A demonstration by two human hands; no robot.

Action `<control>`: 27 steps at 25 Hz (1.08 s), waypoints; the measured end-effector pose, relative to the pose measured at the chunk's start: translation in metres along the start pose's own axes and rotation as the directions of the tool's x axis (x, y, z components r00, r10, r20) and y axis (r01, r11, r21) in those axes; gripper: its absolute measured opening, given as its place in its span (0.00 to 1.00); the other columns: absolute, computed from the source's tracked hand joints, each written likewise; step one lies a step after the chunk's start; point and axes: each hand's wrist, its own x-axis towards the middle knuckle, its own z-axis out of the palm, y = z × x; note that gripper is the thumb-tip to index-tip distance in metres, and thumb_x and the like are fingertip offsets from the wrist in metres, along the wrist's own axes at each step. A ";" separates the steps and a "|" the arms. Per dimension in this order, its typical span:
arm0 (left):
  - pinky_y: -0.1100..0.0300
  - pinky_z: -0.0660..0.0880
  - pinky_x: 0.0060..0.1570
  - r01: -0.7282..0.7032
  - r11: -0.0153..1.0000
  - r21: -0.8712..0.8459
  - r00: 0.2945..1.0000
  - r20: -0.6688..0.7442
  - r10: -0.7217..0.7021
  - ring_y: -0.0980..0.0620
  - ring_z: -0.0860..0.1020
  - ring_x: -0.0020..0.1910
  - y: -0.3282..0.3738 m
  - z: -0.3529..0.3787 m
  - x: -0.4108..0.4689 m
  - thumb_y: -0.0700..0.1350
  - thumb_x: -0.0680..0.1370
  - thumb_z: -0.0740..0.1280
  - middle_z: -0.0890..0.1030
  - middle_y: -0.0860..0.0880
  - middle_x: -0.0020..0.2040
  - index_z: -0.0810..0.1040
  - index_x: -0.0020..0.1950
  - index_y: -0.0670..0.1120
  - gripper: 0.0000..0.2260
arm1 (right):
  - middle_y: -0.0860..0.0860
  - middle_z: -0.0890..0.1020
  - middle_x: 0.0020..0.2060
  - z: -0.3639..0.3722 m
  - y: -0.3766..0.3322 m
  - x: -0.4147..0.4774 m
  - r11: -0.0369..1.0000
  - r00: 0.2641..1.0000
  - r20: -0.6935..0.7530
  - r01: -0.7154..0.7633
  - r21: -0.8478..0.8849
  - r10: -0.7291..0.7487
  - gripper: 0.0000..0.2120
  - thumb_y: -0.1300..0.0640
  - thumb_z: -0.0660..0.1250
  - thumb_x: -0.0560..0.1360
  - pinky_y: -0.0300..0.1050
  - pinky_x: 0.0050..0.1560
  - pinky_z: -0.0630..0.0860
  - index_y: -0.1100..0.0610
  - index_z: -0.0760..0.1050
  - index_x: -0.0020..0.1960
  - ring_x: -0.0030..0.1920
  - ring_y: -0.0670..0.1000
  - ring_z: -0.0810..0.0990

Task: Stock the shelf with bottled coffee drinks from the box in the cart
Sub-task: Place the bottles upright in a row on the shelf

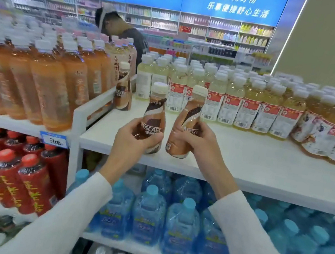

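I hold two brown Nescafe coffee bottles with cream caps over the front of the white top shelf. My left hand grips the left coffee bottle upright by its lower half. My right hand grips the right coffee bottle, which tilts slightly to the right. A third coffee bottle stands on the shelf at the back left, against the white divider. The box and the cart are out of view.
Pale yellow drinks with red labels fill the back and right of the shelf. Orange tea bottles stand left of the divider, red-capped bottles below them, blue water bottles under my arms. A person bends behind the shelves.
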 end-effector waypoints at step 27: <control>0.71 0.75 0.51 0.003 0.992 0.125 0.989 0.147 -0.022 0.67 0.81 0.52 -0.046 -0.014 0.048 0.44 0.68 0.82 0.82 0.64 0.53 0.75 0.60 0.59 0.26 | 0.45 0.80 0.59 0.015 0.039 0.016 0.919 0.977 -0.165 0.064 -0.388 -0.138 0.35 0.49 0.84 0.64 0.44 0.59 0.78 0.49 0.72 0.66 0.59 0.45 0.79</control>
